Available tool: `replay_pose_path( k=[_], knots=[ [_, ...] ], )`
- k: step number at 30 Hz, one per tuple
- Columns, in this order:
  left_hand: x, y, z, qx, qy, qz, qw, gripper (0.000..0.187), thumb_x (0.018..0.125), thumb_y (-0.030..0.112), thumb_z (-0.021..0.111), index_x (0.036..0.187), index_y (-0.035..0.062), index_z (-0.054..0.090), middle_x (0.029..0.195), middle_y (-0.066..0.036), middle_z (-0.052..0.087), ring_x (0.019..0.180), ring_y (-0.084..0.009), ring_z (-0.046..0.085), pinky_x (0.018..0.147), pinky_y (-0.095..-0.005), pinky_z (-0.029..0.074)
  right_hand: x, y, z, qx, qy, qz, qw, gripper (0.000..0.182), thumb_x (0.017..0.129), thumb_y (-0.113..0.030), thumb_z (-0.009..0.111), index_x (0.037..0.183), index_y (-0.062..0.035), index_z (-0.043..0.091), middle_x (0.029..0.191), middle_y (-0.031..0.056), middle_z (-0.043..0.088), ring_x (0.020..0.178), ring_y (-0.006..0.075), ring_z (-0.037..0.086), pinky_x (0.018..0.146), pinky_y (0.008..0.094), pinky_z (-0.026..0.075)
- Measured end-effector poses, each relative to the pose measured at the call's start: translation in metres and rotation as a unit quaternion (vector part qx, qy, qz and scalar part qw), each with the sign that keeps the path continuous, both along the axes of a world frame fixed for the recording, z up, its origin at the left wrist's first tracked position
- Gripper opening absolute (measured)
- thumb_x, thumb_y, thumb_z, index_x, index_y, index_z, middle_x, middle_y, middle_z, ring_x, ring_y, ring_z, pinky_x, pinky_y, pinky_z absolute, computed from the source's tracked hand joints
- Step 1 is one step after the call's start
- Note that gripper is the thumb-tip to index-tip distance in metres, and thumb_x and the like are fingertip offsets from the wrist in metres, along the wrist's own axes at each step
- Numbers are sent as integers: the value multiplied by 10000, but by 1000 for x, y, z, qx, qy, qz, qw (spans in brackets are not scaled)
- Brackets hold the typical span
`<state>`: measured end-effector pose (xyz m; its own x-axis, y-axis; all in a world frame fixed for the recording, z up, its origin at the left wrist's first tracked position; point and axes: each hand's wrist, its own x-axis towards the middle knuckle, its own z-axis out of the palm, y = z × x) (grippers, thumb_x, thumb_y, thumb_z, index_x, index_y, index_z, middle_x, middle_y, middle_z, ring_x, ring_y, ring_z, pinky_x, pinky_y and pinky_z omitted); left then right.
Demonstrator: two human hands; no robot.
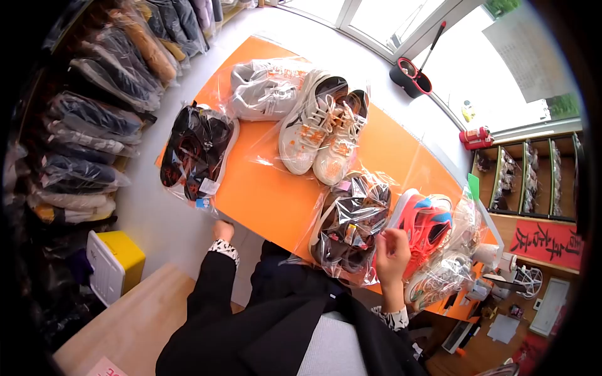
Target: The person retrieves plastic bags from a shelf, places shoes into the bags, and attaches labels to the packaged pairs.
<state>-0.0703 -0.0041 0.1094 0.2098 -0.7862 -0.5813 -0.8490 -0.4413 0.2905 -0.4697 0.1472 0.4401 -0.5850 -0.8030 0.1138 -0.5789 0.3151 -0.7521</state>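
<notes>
My right hand [393, 253] is raised at the near side of the orange table, fingers curled together. It overlaps the edge of a clear plastic bag with dark shoes [353, 229]; I cannot tell whether it pinches the plastic. Just right of that hand sit bagged coral-pink sneakers [421, 227] with blue patches. My left hand [224, 230] is closed in a loose fist just off the table's near left edge. Closest to it is a bag of black shoes [195, 150] with a white label and a blue tag.
Cream sneakers with orange marks [323, 131] and pale grey sneakers [268, 91] lie bagged on the orange table [263, 188]. More wrapped white shoes [442, 279] crowd its right end. Bagged garments [88, 135] line the left; a yellow-lidded box [116, 266] stands below. A red mop bucket [411, 78] is by the door.
</notes>
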Motion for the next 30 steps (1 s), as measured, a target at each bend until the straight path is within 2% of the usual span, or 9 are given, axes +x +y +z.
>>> replay_pose_path(
  k=[2,4,8,10,17,19,21,22,30],
  knots=[
    [3,-25,42,71,-17,-71,995,254,858,241,682,879,-8,728,853,-155,725,765,-160,686,635,-287,501,11,-44,4,1,38,53,998,218,806,0,687,999,-17,589,935,89,595,680,156,564,616,258,471],
    [-23,-47,150,163,252,-116,947,250,868,232,674,820,-9,722,799,-107,720,723,-120,661,606,-283,484,5,-89,3,-22,85,85,993,268,783,-27,706,1025,-20,592,990,117,604,767,235,600,677,313,495],
    [-73,-129,281,-105,448,-87,884,252,901,189,648,760,-15,686,695,-20,667,658,-63,584,609,-265,453,-28,-181,-2,-27,156,91,983,430,786,-162,727,1163,-43,558,1153,164,565,1076,343,554,902,410,458],
    [-101,-175,298,-369,339,-106,859,275,879,248,684,911,-25,696,776,-80,683,708,-176,639,662,-317,484,-50,-224,-8,-31,208,93,973,540,789,-226,727,1251,-47,513,1235,172,522,1176,351,487,976,418,420],
    [-175,-266,279,-330,140,-187,915,401,830,318,735,1066,-4,696,973,-137,673,869,-262,651,801,-330,497,-106,-320,-33,25,231,64,971,818,734,-355,763,1373,1,396,1382,184,436,1302,362,364,1068,431,334],
    [-190,-288,269,-359,199,-198,890,344,864,273,708,1064,-6,698,954,-124,679,851,-234,653,799,-319,494,-120,-335,-54,-10,263,52,963,678,761,-328,750,1300,1,502,1296,206,523,1191,324,511,991,399,422],
    [-204,-312,266,-260,493,-90,826,216,923,154,629,1054,0,705,873,-63,676,834,-155,643,812,-274,477,-126,-341,-59,62,-77,88,991,378,822,-296,715,1049,-3,635,997,149,656,885,204,636,787,313,503],
    [-209,-324,267,-272,543,-73,791,166,943,66,575,1024,26,714,766,7,624,722,-66,562,703,-203,427,-121,-338,-65,-32,-222,43,974,263,899,-242,651,764,-22,604,688,13,583,617,79,523,569,243,427],
    [-212,-370,369,-215,697,-178,661,170,959,108,564,895,-18,659,794,-25,630,644,-53,415,620,-183,324,-160,-291,7,-189,-225,0,956,412,1000,-216,533,615,-97,447,550,-63,329,492,50,251,478,252,198]
  ],
)
